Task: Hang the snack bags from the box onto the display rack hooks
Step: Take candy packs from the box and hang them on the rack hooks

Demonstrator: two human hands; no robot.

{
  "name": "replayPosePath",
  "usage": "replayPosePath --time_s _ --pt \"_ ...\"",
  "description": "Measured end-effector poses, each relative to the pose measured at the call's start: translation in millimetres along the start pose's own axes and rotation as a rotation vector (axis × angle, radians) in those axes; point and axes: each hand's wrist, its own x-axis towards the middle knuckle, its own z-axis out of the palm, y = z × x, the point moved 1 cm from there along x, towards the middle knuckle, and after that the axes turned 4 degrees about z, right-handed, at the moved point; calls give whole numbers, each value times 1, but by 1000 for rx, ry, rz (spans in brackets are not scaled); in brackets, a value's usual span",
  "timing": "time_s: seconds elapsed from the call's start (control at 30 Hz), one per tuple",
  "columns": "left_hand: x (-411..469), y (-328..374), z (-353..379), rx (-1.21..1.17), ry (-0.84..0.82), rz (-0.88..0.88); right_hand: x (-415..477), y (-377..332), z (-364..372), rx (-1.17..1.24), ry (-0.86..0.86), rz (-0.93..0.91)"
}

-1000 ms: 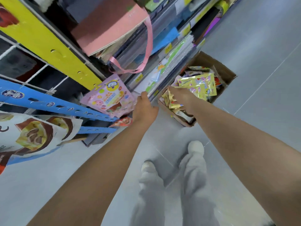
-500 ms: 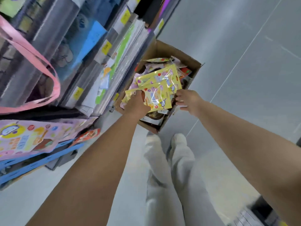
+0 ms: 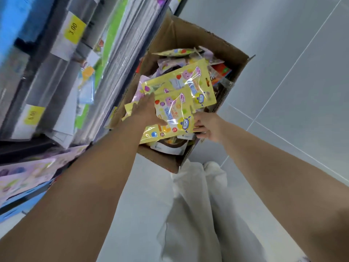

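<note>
Both bare arms reached forward and down, out over the open brown cardboard box (image 3: 190, 36) that sat on the pale grey tiled floor (image 3: 283, 53), hard against the foot of the shelving (image 3: 56, 76). The left hand (image 3: 146, 112) lay back-up on the left edge of a fanned pair of glossy, cartoon-printed yellow snack bags (image 3: 179, 103), fingers stretched straight ahead and close together, thumb swung out to the right and laid flat across the face of the nearer bag. Whether those fingers slipped under the bags or only pressed on top, I couldn't tell. The right hand (image 3: 206, 125) came in from the other side, wrist bent inward, fingers curled, pinching the nearer bag at its lower right corner. The bags sat tilted over the near half of the box, above a jumble of other pink, red and yellow packets (image 3: 188, 55) inside it. Yellow price tags (image 3: 73, 31) showed on the shelf edges. Pale pink printed bags (image 3: 24, 176) hung at lower left, well apart from the hands. White trouser legs (image 3: 198, 205) stood just behind the box.
</note>
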Motion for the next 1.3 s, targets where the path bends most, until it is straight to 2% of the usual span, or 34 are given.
replayPosePath --time_s 0.1,0.17,0.27,0.33,0.43,0.53,0.6,0.67,0.7,0.77,0.87,0.9,0.97,1.03,1.13,1.3 --pt "5 -8 10 144 9 -3 14 -4 -1 -13 -12 3" --pt "3 -8 14 229 123 11 18 -6 -2 -24 -29 2" --pt "-9 -7 21 211 263 -77 17 -1 1 -98 -56 32" --pt "-19 -14 24 122 276 -155 12 5 5 -127 -93 56" --pt "-30 -24 25 -241 246 -169 13 13 10 -107 -95 40" --pt "-34 -25 21 -790 219 -187 11 12 11 -126 -26 -5" --pt "-40 -20 18 -1095 99 -162 6 9 11 -157 -44 -34" --pt "-45 -9 16 -1173 -113 -111 2 5 9 -55 -135 -72" --pt "-46 -3 16 -1112 -182 -103 1 3 8 44 -155 -93" --pt "-40 5 17 -936 -162 -101 -1 -2 -1 153 -51 -125" --pt "-20 -4 18 -777 169 -124 8 -6 -20 130 212 -183" --pt "-13 -9 17 -733 282 -129 10 -6 -24 126 259 -202" --pt "0 -15 16 -608 374 -143 11 -3 -29 129 275 -218" --pt "10 -18 14 -527 381 -177 12 0 -31 138 244 -232" --pt "20 -19 12 -481 278 -217 14 2 -32 141 206 -241" --pt "14 -16 6 -143 243 -269 14 6 -35 141 185 -221"
